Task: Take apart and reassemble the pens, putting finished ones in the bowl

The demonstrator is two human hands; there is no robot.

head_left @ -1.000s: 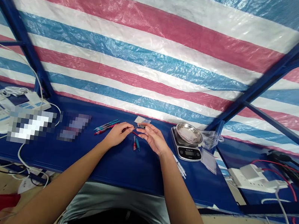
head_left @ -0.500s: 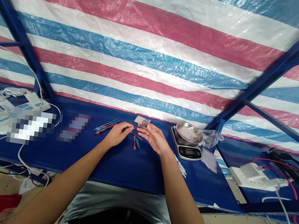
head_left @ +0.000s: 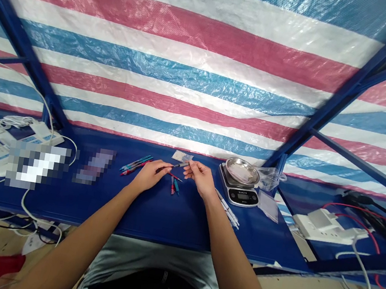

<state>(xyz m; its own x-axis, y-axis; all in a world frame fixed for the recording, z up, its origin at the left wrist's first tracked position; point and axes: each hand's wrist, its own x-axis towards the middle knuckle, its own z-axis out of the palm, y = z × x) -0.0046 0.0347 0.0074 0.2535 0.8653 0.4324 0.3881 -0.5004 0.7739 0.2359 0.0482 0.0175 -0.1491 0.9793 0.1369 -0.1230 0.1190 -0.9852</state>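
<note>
My left hand (head_left: 149, 175) rests on the blue table (head_left: 153, 211) with its fingers pinched on one end of a thin pen part (head_left: 175, 165). My right hand (head_left: 200, 176) is closed, pinching the other end of the same thin part. Just below the hands lie short red and teal pen pieces (head_left: 174, 186). A few blue and red pens (head_left: 134, 163) lie to the left of my left hand. A small clear bag (head_left: 182, 156) lies just beyond the hands.
A digital scale with a steel bowl (head_left: 241, 181) stands right of my right hand, with plastic bags (head_left: 272, 179) beside it. White refills (head_left: 228, 210) lie near my right forearm. Power strips and white cables (head_left: 14, 140) crowd the left; another strip (head_left: 323, 225) with wires sits right.
My right hand's fingers, spread earlier, have closed onto the thin part held by my left hand. The view shifted slightly.
</note>
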